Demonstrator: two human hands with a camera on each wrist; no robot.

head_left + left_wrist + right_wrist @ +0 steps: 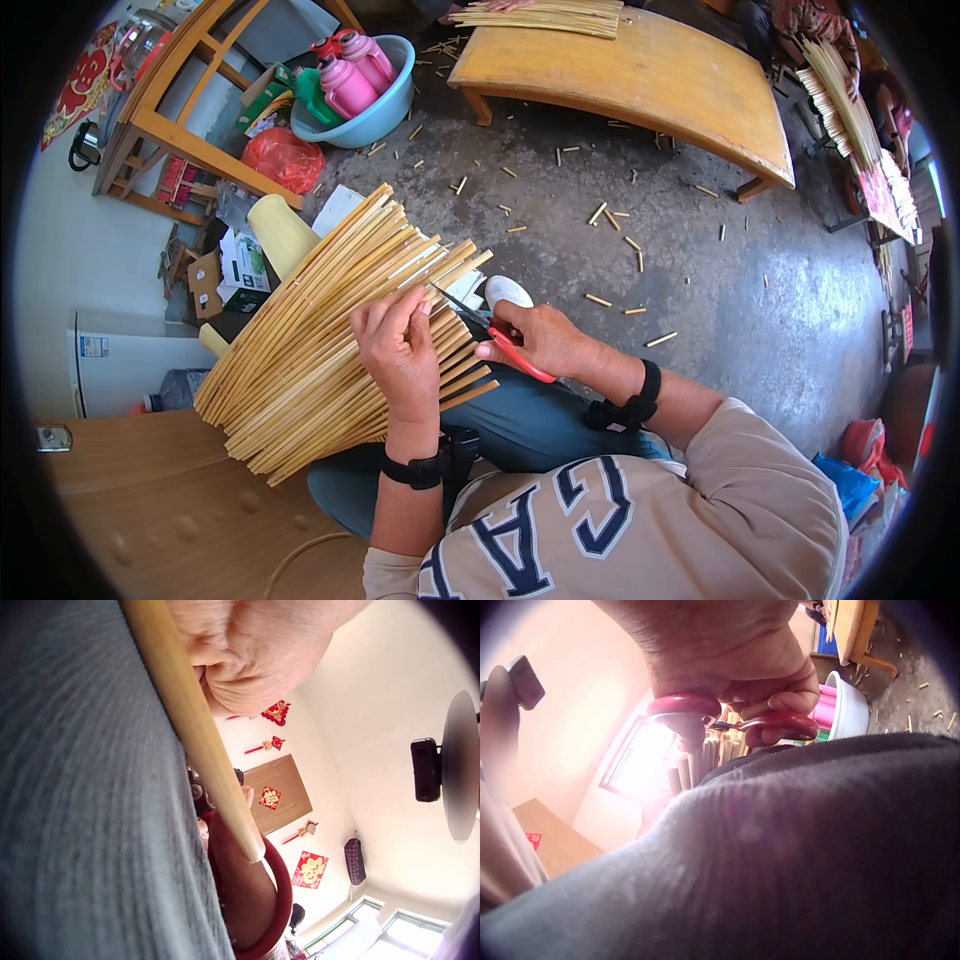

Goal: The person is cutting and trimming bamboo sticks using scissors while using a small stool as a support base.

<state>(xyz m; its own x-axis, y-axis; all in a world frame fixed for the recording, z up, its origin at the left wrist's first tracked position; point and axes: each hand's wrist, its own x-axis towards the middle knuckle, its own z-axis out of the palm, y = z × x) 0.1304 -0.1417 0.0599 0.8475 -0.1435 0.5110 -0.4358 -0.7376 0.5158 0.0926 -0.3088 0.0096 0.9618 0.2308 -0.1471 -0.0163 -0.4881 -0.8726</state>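
A wide layer of pale yellow sticks (300,340) lies slanting across the person's lap. My left hand (395,345) is over the sticks' right-hand ends, thumb and forefinger pinching one stick close to its tip. My right hand (545,338) holds scissors (518,355) with red handles, their dark blades pointing at the pinched tip. In the right wrist view the two red handle loops (682,705) stand apart, with fingers curled about them. A single stick (195,720) crosses the left wrist view below the left hand (255,645), its pale end overlapping a red loop.
Short stick offcuts (598,213) are scattered over the grey floor. A low wooden table (630,70) stands ahead with more sticks on it. At the left are a blue basin (395,105) holding pink bottles, and a wooden frame (190,120). Other people handle sticks at the far right.
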